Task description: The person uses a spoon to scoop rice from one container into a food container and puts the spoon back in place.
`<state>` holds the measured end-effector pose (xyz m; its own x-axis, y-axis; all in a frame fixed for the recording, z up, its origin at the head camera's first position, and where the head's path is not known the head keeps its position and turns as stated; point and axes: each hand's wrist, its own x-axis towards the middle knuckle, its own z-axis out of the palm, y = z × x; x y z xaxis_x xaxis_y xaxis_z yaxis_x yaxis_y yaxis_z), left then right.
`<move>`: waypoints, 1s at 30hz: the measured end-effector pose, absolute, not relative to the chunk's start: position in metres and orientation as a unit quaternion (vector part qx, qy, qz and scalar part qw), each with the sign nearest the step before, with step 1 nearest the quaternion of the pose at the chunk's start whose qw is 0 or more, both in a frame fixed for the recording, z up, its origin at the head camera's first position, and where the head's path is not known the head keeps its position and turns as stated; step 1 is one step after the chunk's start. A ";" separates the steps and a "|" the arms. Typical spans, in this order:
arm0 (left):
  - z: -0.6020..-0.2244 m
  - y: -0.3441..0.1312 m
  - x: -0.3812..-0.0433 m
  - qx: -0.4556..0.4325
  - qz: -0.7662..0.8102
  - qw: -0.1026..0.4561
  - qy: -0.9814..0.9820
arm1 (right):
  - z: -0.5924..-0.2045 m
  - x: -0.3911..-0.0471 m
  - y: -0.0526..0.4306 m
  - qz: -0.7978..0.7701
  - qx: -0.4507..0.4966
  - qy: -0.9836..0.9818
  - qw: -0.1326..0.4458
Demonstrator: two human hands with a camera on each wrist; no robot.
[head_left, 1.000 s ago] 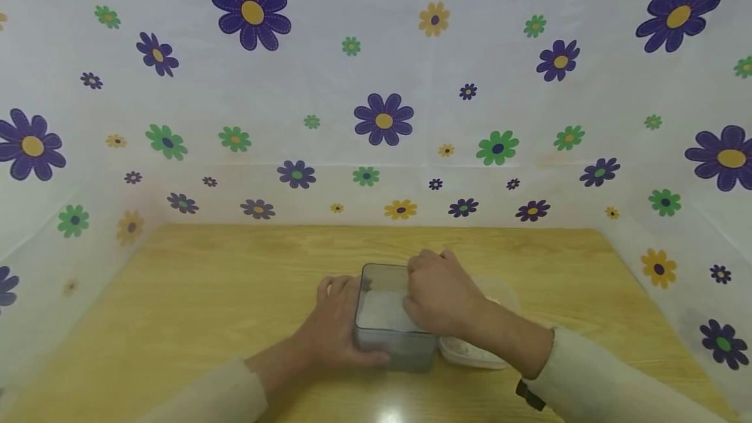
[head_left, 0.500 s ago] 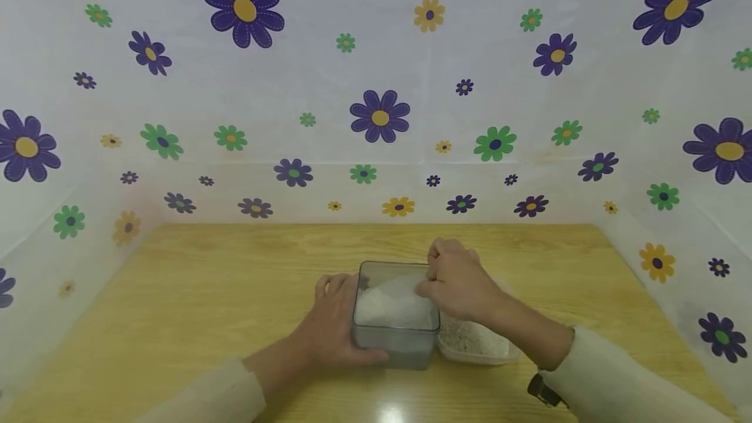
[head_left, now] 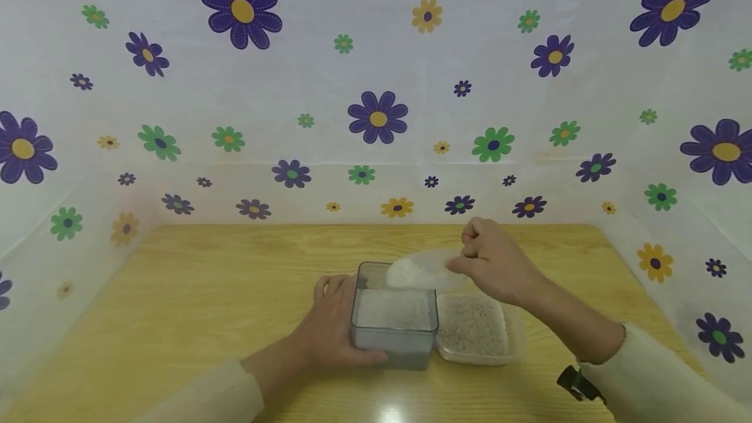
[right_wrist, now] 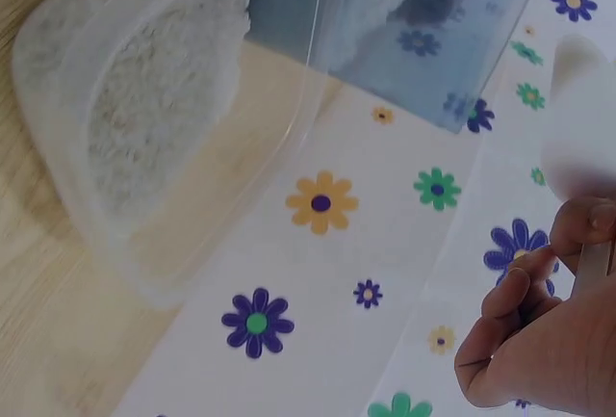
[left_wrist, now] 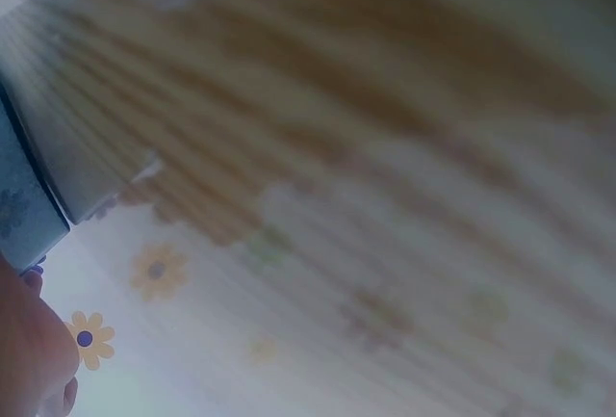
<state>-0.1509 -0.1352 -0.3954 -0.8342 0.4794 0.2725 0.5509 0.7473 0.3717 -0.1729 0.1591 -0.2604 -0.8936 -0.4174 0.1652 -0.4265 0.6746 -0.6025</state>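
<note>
My left hand (head_left: pixel 329 328) holds a grey see-through box (head_left: pixel 402 351) from its left side, thumb along the front and fingers behind. White, fine-looking stuff (head_left: pixel 390 309) fills part of the box. My right hand (head_left: pixel 502 263) grips the handle of a translucent white scoop (head_left: pixel 437 266) above the box's back right corner. A white heap (head_left: pixel 408 273) lies in the scoop's bowl. Against the box's right side stands a clear plastic tub (head_left: pixel 516 338) of rice-like grains (head_left: pixel 472 325). In the right wrist view, fingers curl round the scoop's handle (right_wrist: pixel 592 268).
The wooden table (head_left: pixel 235 279) is enclosed at the back and sides by a white flowered cloth (head_left: pixel 282 83). A dark strap-like thing (head_left: pixel 578 384) sits under my right cuff. The left wrist view is mostly blurred.
My right hand has come up out of the box and moved right, lifting the scoop with its white heap. The tub's contents have come into view. My left hand keeps its place.
</note>
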 end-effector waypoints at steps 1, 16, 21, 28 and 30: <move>-0.395 -0.135 -0.151 -0.277 -0.223 0.081 -0.931 | -0.259 -0.173 0.163 0.330 0.228 -0.916 0.010; -0.396 -0.139 -0.150 -0.277 -0.221 0.086 -0.931 | -0.280 -0.175 0.230 0.264 0.180 -0.946 0.057; -0.397 -0.138 -0.151 -0.277 -0.217 0.086 -0.932 | -0.294 -0.177 0.241 0.220 0.177 -0.957 0.061; -0.399 -0.137 -0.152 -0.274 -0.220 0.082 -0.933 | -0.308 -0.182 0.244 0.152 0.166 -0.973 0.041; -0.399 -0.137 -0.152 -0.275 -0.221 0.082 -0.932 | -0.311 -0.182 0.242 0.145 0.173 -0.973 0.045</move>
